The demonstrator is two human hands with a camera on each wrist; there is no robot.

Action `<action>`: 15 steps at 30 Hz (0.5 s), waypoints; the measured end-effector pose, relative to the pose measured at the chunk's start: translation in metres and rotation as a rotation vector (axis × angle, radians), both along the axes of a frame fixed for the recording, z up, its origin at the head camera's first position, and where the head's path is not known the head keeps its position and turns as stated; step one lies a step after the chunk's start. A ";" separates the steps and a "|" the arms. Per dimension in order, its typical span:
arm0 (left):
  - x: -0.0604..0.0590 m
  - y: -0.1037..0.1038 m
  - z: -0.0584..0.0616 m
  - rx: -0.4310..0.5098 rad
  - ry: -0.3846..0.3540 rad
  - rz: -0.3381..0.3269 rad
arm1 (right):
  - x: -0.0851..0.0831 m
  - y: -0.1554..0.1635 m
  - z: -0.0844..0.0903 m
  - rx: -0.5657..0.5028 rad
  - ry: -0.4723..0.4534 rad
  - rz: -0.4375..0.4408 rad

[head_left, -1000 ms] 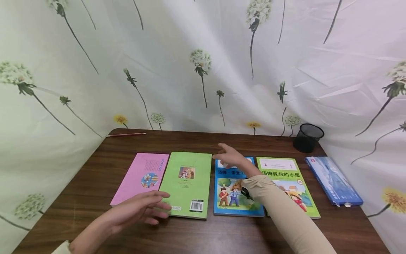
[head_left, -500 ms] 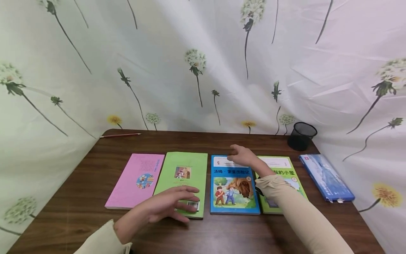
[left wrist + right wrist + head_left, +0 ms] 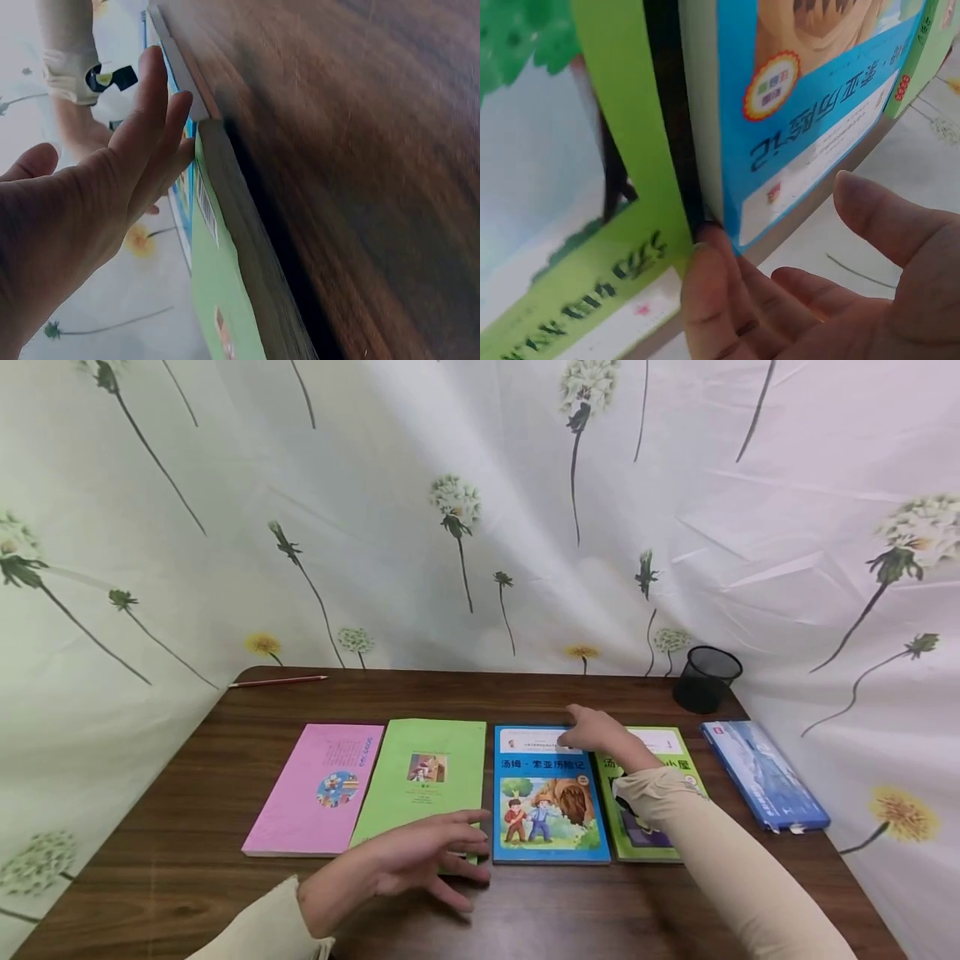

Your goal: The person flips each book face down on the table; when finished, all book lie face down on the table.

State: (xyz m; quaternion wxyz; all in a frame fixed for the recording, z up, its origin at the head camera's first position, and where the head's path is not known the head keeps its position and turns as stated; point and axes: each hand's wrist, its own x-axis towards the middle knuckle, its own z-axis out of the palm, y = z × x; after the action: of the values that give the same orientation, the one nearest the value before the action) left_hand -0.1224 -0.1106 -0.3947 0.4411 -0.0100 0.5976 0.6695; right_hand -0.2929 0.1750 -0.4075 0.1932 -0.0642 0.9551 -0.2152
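Our right hand, fingers relaxed, touches the blue book's far edge; the left hand, open and empty, hovers at the green book's near corner, both books lengthwise front-to-back on the table.

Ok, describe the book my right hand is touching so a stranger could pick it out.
On the wooden table, five books lie in a row. It is the middle one, the blue book. Only its cover shows two cartoon children beside a brown cave; its neighbours are green.

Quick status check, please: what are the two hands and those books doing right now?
Left hand open, fingers over near edge of green book. Right hand open, fingertips at far corner of blue book. Nothing on top of either.
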 end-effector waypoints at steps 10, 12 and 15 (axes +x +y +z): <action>0.009 0.009 0.000 0.069 -0.058 0.011 | -0.002 0.005 0.000 -0.076 -0.104 -0.029; 0.011 0.010 0.001 0.079 -0.065 0.034 | -0.004 0.005 0.000 -0.065 -0.102 -0.022; 0.012 0.012 0.001 0.097 -0.088 0.065 | -0.005 0.005 0.000 -0.053 -0.091 -0.006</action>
State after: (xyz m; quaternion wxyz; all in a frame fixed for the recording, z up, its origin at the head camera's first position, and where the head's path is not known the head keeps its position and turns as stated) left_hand -0.1101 -0.0989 -0.3939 0.4449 -0.0373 0.5441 0.7104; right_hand -0.2982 0.1800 -0.4076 0.2339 -0.0567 0.9395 -0.2438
